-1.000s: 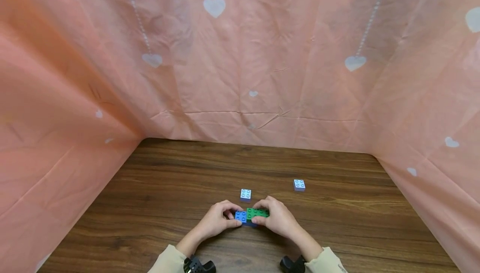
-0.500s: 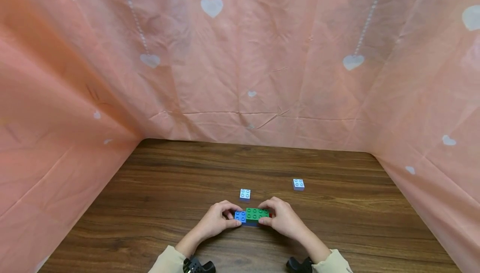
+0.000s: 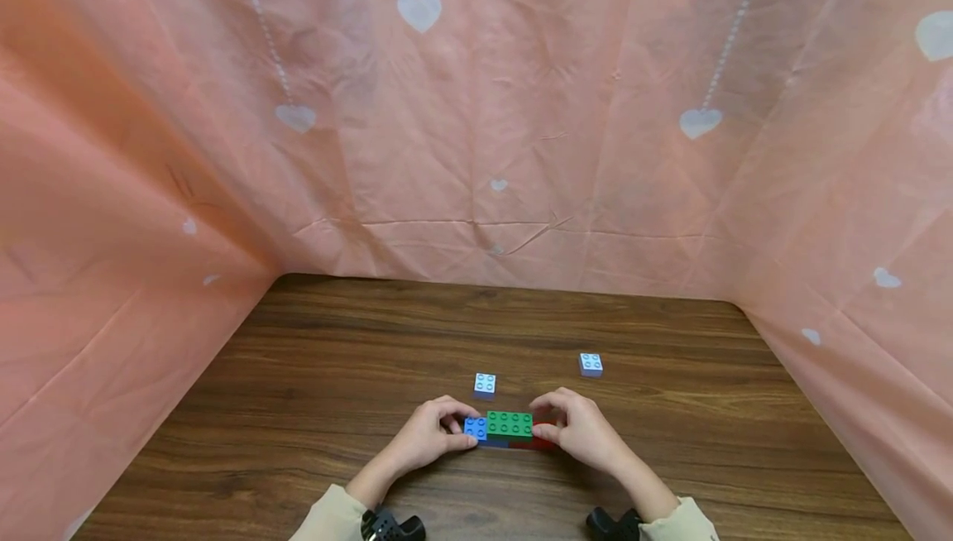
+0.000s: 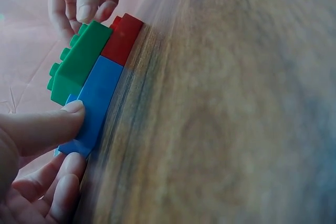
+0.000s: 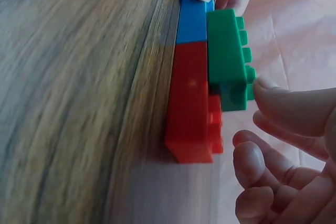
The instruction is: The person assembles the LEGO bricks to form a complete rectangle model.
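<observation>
A person's left hand (image 3: 435,429) pinches the left end of a blue brick (image 3: 475,428), thumb on its near side and forefinger curled round the far side, at a wooden desk (image 3: 357,359). The right hand (image 3: 584,433), its fingers loosely bent and spread apart from the thumb, grips nothing at the other end of the row; the thumb tip is right at the studs of a green brick (image 3: 510,423), though whether it touches them cannot be told. The blue brick lies end to end with a red brick (image 5: 190,93) on the desk, and the green brick sits on top of both, bridging the joint. Studs stay bare at the blue brick's left end and the red brick's right end. The row runs roughly midway between the desk's left and right edges, well away from the far edge. Just beyond it is a small pale brick (image 3: 485,385); another pale one (image 3: 591,365) lies closer to the far edge, toward the far right corner. A pink curtain (image 3: 462,127) printed with white hearts (image 3: 419,11) borders the far, left and right edges. Pale sleeves (image 3: 323,514) and black devices (image 3: 616,524) show at the wrists.
</observation>
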Demonstrator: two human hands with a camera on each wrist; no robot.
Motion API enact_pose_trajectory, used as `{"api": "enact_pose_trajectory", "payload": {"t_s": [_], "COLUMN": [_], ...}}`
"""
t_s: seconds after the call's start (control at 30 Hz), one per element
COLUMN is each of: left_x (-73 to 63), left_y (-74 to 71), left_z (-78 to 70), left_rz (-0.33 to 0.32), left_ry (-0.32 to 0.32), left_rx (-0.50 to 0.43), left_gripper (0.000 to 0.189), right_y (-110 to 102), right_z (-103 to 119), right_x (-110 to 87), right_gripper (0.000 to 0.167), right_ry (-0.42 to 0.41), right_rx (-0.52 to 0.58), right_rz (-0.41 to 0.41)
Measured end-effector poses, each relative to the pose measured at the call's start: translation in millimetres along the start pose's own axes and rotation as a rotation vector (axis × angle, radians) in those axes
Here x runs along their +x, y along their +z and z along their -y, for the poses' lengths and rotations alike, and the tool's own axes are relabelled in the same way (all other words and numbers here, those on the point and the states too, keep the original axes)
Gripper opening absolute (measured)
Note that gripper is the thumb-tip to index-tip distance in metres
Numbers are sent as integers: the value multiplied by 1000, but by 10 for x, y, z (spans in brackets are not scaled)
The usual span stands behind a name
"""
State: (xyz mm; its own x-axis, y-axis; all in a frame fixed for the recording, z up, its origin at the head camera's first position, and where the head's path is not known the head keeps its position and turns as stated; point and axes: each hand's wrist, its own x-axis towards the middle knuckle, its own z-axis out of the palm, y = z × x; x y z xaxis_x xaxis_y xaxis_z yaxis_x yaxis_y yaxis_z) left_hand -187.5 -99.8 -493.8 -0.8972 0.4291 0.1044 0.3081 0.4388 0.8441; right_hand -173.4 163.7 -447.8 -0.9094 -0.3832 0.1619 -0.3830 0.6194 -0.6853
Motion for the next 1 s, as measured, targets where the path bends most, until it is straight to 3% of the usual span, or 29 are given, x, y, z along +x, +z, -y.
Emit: {"api": "enact_pose_trajectory", "payload": {"t_s": [0.5,1.0], "left_x": [1,4], "left_y": [-8,-1], "left_z": [-15,-13], "left_rz": [14,12], "left_ry": [-2,-18], "left_rx": [-10,-5], "left_gripper": [28,28], "right_y": [-157,-336], "right_z": [-230,-358], "right_x": [-95,-97], "right_gripper": [26,38], "right_ry": [52,194], "right_rx": [26,143], "right_rz": [-64,-175]}}
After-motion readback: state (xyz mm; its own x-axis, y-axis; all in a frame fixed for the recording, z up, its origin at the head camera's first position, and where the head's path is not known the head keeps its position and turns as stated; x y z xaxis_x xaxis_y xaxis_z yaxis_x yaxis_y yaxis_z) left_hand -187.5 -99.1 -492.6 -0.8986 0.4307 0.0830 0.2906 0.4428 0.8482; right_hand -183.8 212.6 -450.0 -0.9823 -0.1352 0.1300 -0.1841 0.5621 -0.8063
